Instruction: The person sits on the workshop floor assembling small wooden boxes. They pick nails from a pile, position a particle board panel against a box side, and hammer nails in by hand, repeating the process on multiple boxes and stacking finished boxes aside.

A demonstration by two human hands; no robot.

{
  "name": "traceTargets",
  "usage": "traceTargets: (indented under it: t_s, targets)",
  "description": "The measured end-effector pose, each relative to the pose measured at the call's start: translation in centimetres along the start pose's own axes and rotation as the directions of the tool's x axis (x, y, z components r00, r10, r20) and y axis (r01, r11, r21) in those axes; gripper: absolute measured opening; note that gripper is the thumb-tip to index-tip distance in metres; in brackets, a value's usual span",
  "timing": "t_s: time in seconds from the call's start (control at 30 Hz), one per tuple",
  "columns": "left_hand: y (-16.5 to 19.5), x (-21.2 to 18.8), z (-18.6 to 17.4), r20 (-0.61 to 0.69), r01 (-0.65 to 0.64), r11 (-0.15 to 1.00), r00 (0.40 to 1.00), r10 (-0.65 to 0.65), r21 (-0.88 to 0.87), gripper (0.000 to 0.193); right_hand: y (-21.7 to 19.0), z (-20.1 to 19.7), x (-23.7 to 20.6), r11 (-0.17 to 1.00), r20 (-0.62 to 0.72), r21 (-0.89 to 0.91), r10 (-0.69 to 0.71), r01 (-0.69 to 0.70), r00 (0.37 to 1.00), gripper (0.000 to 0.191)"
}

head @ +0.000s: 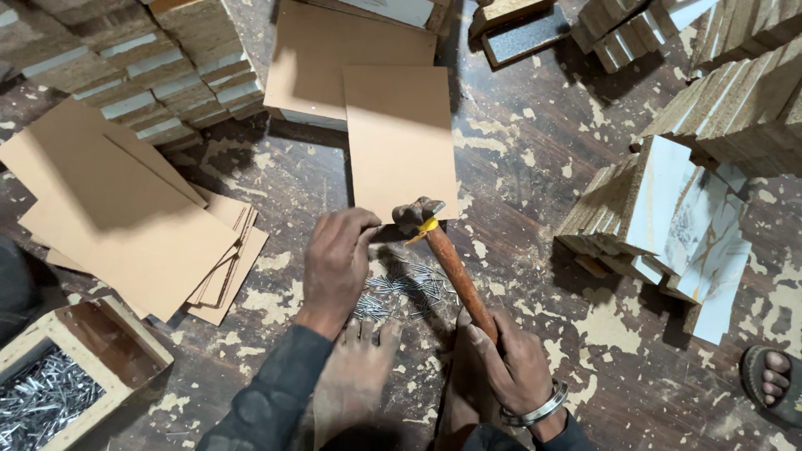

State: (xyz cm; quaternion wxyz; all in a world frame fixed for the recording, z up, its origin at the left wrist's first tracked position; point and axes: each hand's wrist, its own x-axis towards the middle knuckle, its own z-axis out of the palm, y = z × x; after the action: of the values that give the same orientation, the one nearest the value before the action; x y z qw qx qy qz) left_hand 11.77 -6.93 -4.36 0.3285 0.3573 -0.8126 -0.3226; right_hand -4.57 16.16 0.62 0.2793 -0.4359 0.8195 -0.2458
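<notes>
My right hand (514, 361) grips the reddish wooden handle of a hammer (451, 269). Its dark head (415, 214), with a yellow band under it, rests at the near edge of a brown rectangular board (399, 134) lying on the floor. My left hand (336, 257) is closed beside the hammer head, fingertips pinched at the board's near edge; what they pinch is too small to see. A loose pile of small metal nails (401, 291) lies on the floor between my hands. My bare foot (355, 380) rests just below the nails.
A fan of brown boards (125, 209) lies at left. A wooden box of nails (50, 392) stands at the bottom left. Stacks of cut board pieces (159, 67) stand at the top left, more stacks with white marbled faces (677, 217) at right. Another person's sandalled foot (773, 376) shows at the right edge.
</notes>
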Motion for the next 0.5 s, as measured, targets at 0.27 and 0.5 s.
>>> traceTargets:
  t_s: [0.27, 0.5]
  targets:
    - [-0.5, 0.9, 0.3, -0.002, 0.017, 0.999, 1.000, -0.017, 0.050, 0.018, -1.3, 0.5, 0.7, 0.980, -0.033, -0.024, -0.198, 0.198, 0.980, 0.026]
    - [-0.5, 1.3, -0.4, -0.015, 0.000, 1.000, 1.000, 0.000, 0.003, 0.019, -1.9, 1.3, 0.8, 0.991, -0.011, -0.126, -0.046, 0.044, 0.999, 0.023]
